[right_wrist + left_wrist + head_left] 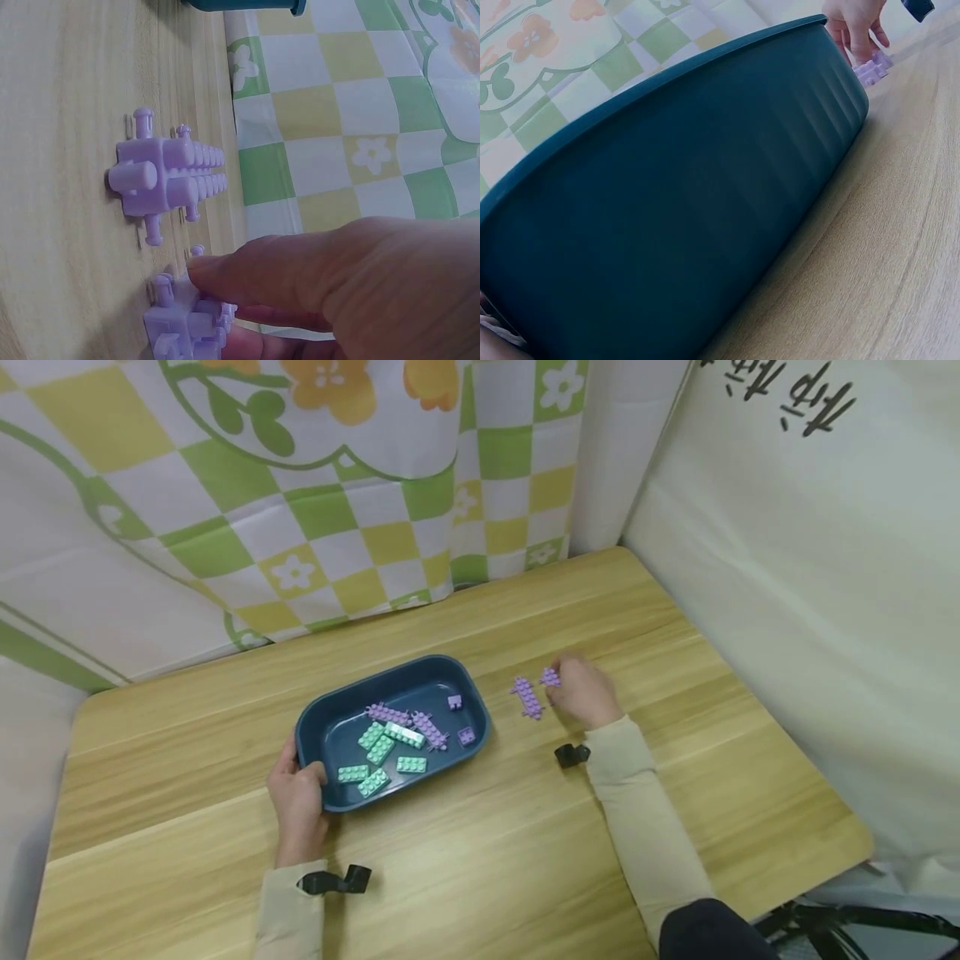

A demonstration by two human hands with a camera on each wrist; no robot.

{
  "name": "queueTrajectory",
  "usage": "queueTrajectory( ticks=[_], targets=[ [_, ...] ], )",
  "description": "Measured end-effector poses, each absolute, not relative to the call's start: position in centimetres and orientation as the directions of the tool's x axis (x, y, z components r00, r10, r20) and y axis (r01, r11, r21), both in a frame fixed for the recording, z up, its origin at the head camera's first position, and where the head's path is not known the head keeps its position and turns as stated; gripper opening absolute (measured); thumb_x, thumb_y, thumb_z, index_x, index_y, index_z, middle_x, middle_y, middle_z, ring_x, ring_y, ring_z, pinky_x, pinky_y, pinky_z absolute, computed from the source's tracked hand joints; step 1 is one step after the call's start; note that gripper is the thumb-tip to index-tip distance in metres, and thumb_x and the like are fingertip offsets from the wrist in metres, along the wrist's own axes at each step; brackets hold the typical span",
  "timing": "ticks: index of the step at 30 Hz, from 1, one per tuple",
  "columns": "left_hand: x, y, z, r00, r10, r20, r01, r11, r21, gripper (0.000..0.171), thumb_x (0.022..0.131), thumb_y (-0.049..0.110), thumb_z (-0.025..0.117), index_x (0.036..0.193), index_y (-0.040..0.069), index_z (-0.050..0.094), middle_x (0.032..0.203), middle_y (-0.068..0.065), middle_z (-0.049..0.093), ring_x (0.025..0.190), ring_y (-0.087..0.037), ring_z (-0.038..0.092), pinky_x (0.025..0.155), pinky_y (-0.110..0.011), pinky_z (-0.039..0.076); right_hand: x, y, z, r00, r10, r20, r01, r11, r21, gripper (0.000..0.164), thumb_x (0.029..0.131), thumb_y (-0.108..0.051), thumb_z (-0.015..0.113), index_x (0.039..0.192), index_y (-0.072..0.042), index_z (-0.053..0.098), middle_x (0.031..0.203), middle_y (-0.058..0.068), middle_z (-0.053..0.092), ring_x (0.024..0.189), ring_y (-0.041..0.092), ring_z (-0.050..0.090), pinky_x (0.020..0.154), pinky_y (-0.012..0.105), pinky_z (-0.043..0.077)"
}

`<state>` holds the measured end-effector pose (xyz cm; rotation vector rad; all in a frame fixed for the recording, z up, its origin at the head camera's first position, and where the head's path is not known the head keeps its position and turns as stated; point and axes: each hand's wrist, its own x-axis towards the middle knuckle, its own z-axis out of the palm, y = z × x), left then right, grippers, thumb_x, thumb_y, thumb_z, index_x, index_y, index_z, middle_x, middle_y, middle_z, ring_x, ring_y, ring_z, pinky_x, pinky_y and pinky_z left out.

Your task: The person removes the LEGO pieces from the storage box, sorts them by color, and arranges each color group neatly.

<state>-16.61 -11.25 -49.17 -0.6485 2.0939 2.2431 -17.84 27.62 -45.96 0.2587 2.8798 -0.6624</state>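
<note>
My left hand (pixel 297 800) grips the near-left end of a dark blue tray (pixel 467 683), thumb over the rim. The tray holds several mint-green bricks (pixel 412 765), two long purple bricks (pixel 429 732) and two small purple pieces (pixel 466 737). On the table to the right of the tray, my right hand (pixel 587 692) pinches a short purple brick (pixel 176 315) with side pegs between thumb and fingers. Just left of it lies a longer purple brick (pixel 150 176) with studs and pegs, untouched. In the left wrist view the tray's side wall hides its contents.
The wooden table (pixel 480 868) runs under everything. A checkered, flowered cloth (pixel 360 527) hangs along its back edge, and a white sheet (pixel 810 610) hangs to the right. Black wrist mounts (pixel 333 881) sit on both sleeves. Dark metal legs (pixel 847 922) show at lower right.
</note>
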Motion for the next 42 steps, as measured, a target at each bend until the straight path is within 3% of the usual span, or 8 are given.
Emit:
queueTrajectory(
  ticks=[6,9,13,16,22,28,36,42],
  targets=[
    [-16.3,-11.8,-49.5,-0.923,-0.278,-0.266,-0.247,-0.102,0.964,0.086,0.068,-0.018,0.038,0.15,0.009,0.037,0.154,-0.006,0.035,0.137,-0.015,0.033,0.099,-0.024,0.041,-18.1,27.0,-45.2,-0.966,0.136,-0.221,0.225,0.864,-0.45,0.051,0.091,-0.023,0.065,0.133,0.002,0.051,0.092,0.012,0.065,0.06,0.019,0.055,0.049,0.032,0.046],
    [-16.5,-11.7,-49.7,-0.925,-0.278,-0.26,-0.241,-0.103,0.965,0.085,0.068,-0.018,0.038,0.149,0.009,0.037,0.153,-0.005,0.035,0.137,-0.014,0.033,0.099,-0.023,0.04,-17.8,26.1,-44.2,-0.982,0.154,-0.112,0.19,0.848,-0.494,0.049,0.092,-0.024,0.063,0.133,0.002,0.052,0.091,0.01,0.063,0.061,0.019,0.056,0.048,0.031,0.046],
    [-16.8,-11.3,-49.8,-0.933,-0.259,-0.252,-0.233,-0.103,0.967,0.084,0.069,-0.017,0.039,0.149,0.008,0.037,0.153,-0.005,0.035,0.137,-0.013,0.032,0.1,-0.024,0.039,-17.2,23.1,-43.1,-0.977,0.075,0.199,-0.039,0.859,-0.511,0.037,0.089,-0.016,0.066,0.121,0.001,0.06,0.091,0.01,0.06,0.072,0.021,0.056,0.057,0.033,0.047],
    [-17.1,-11.0,-49.9,-0.935,-0.245,-0.256,-0.234,-0.114,0.965,0.084,0.069,-0.017,0.039,0.149,0.007,0.037,0.153,-0.006,0.035,0.135,-0.013,0.034,0.098,-0.026,0.041,-16.9,19.8,-42.7,-0.954,-0.057,0.294,-0.2,0.851,-0.485,0.032,0.085,-0.013,0.072,0.113,0.0,0.064,0.09,0.009,0.06,0.079,0.021,0.054,0.064,0.033,0.048],
    [-17.2,-11.1,-50.1,-0.934,-0.242,-0.264,-0.238,-0.132,0.962,0.084,0.068,-0.018,0.038,0.149,0.006,0.036,0.154,-0.007,0.035,0.136,-0.014,0.033,0.101,-0.028,0.04,-17.3,14.2,-43.8,-0.948,-0.304,0.092,-0.312,0.833,-0.458,0.037,0.085,-0.017,0.074,0.117,-0.001,0.064,0.102,0.01,0.063,0.092,0.022,0.056,0.075,0.034,0.051],
    [-17.0,-11.4,-50.1,-0.932,-0.26,-0.254,-0.226,-0.132,0.965,0.085,0.067,-0.018,0.038,0.149,0.006,0.037,0.153,-0.008,0.036,0.136,-0.014,0.034,0.1,-0.027,0.04,-18.4,11.9,-45.0,-0.937,-0.334,-0.105,-0.277,0.89,-0.361,0.051,0.082,-0.022,0.077,0.125,0.0,0.06,0.115,0.014,0.063,0.104,0.03,0.058,0.087,0.04,0.051],
    [-17.1,-10.3,-49.9,-0.929,-0.243,-0.279,-0.259,-0.114,0.959,0.086,0.067,-0.017,0.038,0.149,0.009,0.036,0.154,-0.005,0.035,0.136,-0.012,0.032,0.093,-0.024,0.042,-18.4,12.7,-45.8,-0.943,-0.306,-0.131,-0.254,0.917,-0.309,0.039,0.085,-0.02,0.07,0.118,-0.002,0.062,0.101,0.011,0.067,0.084,0.027,0.063,0.07,0.042,0.054],
    [-16.7,-11.1,-49.8,-0.918,-0.268,-0.293,-0.267,-0.132,0.955,0.087,0.068,-0.018,0.037,0.149,0.012,0.038,0.153,-0.005,0.036,0.135,-0.013,0.035,0.092,-0.022,0.044,-18.6,11.8,-45.8,-0.942,-0.319,-0.103,-0.276,0.913,-0.301,0.031,0.085,-0.018,0.067,0.112,-0.002,0.064,0.094,0.008,0.064,0.077,0.021,0.06,0.065,0.038,0.053]
  ],
)
